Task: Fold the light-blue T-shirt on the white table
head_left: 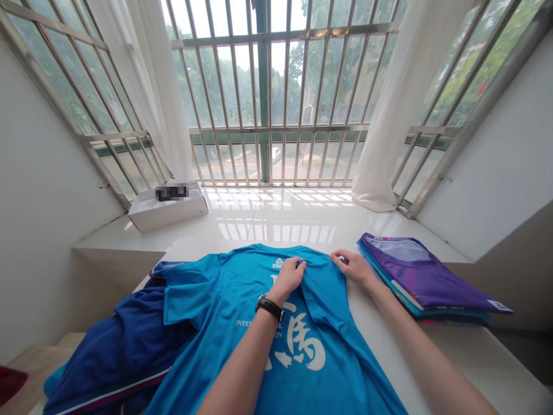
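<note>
A bright blue T-shirt [242, 305] with white lettering lies spread flat on the white surface, collar away from me. My left hand [288, 276], a black watch on its wrist, pinches the fabric just below the collar. My right hand [353, 266] grips the shirt's right shoulder edge, where a fold of cloth has been drawn inward. Both hands are closed on the fabric.
A stack of folded purple and teal garments [425, 282] lies to the right. A dark blue garment [116, 346] is heaped at the left. A white box [166, 208] sits on the window ledge [276, 219], with barred windows and white curtains behind.
</note>
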Demonstrator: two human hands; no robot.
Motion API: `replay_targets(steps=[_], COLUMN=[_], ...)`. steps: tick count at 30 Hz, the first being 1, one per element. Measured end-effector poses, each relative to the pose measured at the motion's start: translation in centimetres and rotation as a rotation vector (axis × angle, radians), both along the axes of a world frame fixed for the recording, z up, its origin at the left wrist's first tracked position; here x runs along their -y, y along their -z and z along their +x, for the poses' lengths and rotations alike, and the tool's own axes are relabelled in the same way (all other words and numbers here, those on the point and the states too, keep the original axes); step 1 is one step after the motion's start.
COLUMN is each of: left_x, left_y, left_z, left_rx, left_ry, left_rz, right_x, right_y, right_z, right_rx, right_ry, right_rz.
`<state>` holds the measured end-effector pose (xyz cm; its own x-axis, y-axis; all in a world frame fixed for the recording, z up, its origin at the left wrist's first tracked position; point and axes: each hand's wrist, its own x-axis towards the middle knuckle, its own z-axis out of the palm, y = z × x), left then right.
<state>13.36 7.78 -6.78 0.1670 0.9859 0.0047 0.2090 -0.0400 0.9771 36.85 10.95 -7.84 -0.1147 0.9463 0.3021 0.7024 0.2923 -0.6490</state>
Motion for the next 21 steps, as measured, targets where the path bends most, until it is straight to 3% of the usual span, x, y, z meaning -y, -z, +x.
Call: replay_targets(steps=[10, 14, 21], left_x=[0.0, 0.1, -0.3], left_y=[-0.2, -0.4, -0.4], left_z=[0.1, 0.4, -0.1], left_rx=[-0.16, -0.283, -0.392], left_ry=[0.006, -0.04, -0.124], left_rz=[0.141, 0.218, 0.216], right_x=[-0.1, -0.1, -0.3], right_y=[-0.7, -0.7, -0.9], right_z=[1.1, 1.1, 0.7], right_rx=[0.103, 0.102, 0.203], right_ry=[-0.102, -0.062, 0.062], right_rz=[-0.075, -0.059, 0.058])
